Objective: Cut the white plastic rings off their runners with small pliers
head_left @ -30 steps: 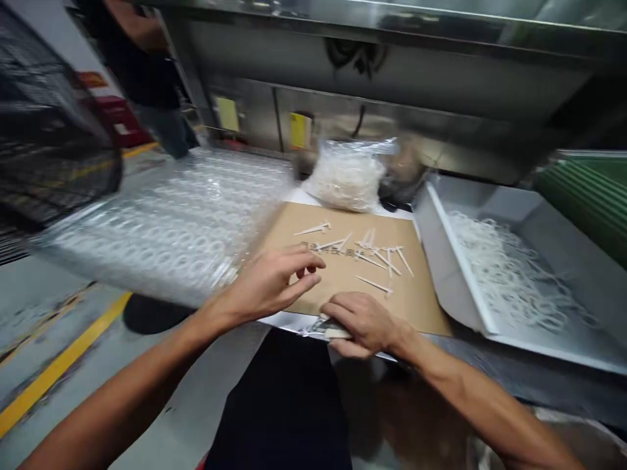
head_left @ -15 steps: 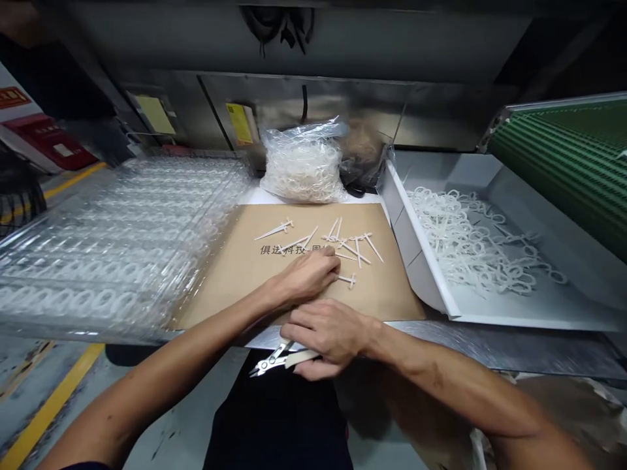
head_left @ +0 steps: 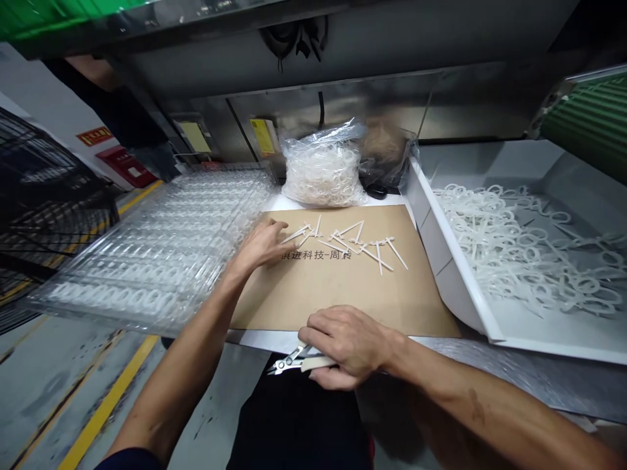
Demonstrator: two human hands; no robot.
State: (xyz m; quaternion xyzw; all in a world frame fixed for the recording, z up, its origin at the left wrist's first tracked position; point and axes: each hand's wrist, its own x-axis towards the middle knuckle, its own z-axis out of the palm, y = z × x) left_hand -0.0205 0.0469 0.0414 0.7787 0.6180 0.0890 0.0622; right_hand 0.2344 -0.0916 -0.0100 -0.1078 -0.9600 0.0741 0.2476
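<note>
My right hand (head_left: 349, 346) is closed around the pale handles of a pair of side cutters (head_left: 292, 361), just over the table's front edge, their metal jaws pointing left. My left hand (head_left: 264, 243) is over the left part of a brown cardboard sheet (head_left: 343, 294), fingers apart, with the fingertips beside the scattered white plastic sprue pieces (head_left: 304, 234). I cannot see anything held in it. More of these thin, pointed pieces (head_left: 379, 251) lie in a loose band across the sheet, partly over its printed lettering.
Clear plastic trays (head_left: 147, 248) with rows of white rings stand left. A clear bag (head_left: 323, 173) of white parts sits behind the cardboard. On the right, a grey-white bin (head_left: 460, 294) contains many white ring parts (head_left: 494, 241). Another person (head_left: 132, 111) stands at far left.
My left hand has moved from the sheet's middle to its left side, with fingers spreading. The white pieces are gathered farther back. The right hand still grips the cutters; the view has shifted.
</note>
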